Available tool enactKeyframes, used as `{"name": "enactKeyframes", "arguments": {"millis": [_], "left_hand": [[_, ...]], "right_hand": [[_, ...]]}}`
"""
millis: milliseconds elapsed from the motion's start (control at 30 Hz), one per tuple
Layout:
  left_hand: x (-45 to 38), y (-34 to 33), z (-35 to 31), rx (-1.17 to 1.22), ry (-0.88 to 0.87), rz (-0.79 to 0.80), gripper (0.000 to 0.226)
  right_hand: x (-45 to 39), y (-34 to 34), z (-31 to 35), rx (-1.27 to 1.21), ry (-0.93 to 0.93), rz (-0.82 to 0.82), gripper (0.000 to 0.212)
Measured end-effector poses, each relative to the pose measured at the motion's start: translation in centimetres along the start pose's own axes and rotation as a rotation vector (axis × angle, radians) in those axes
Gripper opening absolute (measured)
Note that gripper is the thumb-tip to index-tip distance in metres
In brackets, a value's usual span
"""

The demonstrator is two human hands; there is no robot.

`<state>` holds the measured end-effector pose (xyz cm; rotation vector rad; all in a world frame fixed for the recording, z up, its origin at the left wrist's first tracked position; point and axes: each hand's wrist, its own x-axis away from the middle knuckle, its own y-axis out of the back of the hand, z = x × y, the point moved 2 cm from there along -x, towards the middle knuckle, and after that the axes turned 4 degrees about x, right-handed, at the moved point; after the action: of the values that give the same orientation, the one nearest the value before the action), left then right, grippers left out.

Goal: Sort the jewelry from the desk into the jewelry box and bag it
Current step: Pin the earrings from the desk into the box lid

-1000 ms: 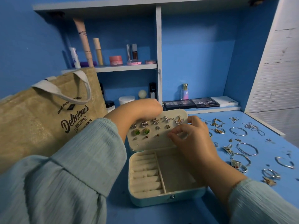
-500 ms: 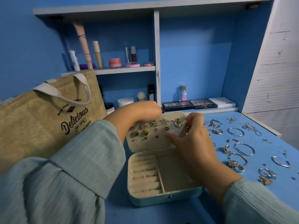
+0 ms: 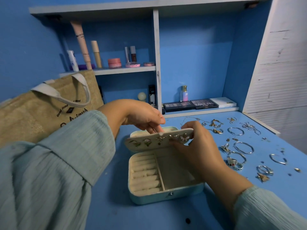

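Note:
The pale green jewelry box [image 3: 166, 195] stands open on the blue desk, with ring rolls on the left and a bare compartment on the right. Its cream earring panel [image 3: 149, 142] carries several stud earrings and is tipped forward over the box. My left hand [image 3: 142, 117] reaches over the panel's top edge, fingers curled against its back. My right hand [image 3: 197, 146] pinches the panel's right part, with the thumb beside a butterfly earring [image 3: 184, 138]. Loose rings, bangles [image 3: 243, 147] and chains lie on the desk to the right.
A jute tote bag [image 3: 33, 117] with white handles stands at the left, against the shelf unit. Cosmetics line the upper shelf [image 3: 126, 70]. Makeup palettes [image 3: 191, 105] and a perfume bottle [image 3: 184, 93] sit at the desk's back. A white slatted panel borders the right.
The earring panel has tipped forward from upright to nearly flat over the box. My left hand rose from behind the panel to over its top edge; my right hand stayed at its front.

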<state>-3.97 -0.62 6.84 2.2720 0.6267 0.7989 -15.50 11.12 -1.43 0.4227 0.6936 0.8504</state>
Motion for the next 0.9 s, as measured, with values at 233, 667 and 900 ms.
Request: {"name": "enactKeyframes", "arguments": {"millis": [233, 667, 900], "left_hand": [[-0.2, -1.1, 0.6, 0.024, -0.052, 0.050, 0.012], [-0.6, -2.4, 3.1, 0.004, -0.189, -0.168, 0.010], [-0.9, -3.0, 3.4, 0.066, -0.234, -0.177, 0.013]], "right_hand": [[0.7, 0.2, -0.2, 0.005, 0.075, -0.018, 0.042], [0.7, -0.2, -0.9, 0.007, 0.158, -0.049, 0.046], [0.8, -0.2, -1.0, 0.012, 0.181, -0.066, 0.046]]}}
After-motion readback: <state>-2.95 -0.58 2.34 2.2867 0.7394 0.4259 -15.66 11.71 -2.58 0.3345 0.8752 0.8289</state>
